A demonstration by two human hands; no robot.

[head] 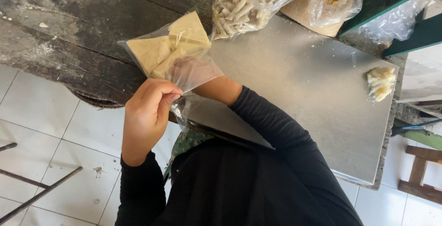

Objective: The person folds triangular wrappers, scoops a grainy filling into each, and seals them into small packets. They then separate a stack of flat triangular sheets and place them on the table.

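A steel sheet (313, 88) covers the dark wooden table (69, 32), where two filled plastic bags (248, 0) stand at the far edge and one pale lump (381, 83) lies alone. One clear bag of flat tan pieces (170, 51) is held up just above the left hand (147, 115), which pinches its open edge; the right hand (195, 71) is inside the bag, its fingers' shape impossible to tell.

Person wears a plain black long-sleeved top, snug sleeves ending at both wrists, left hand (147, 115) bare, no rings, watch or markings visible, green patterned cloth at the waist.
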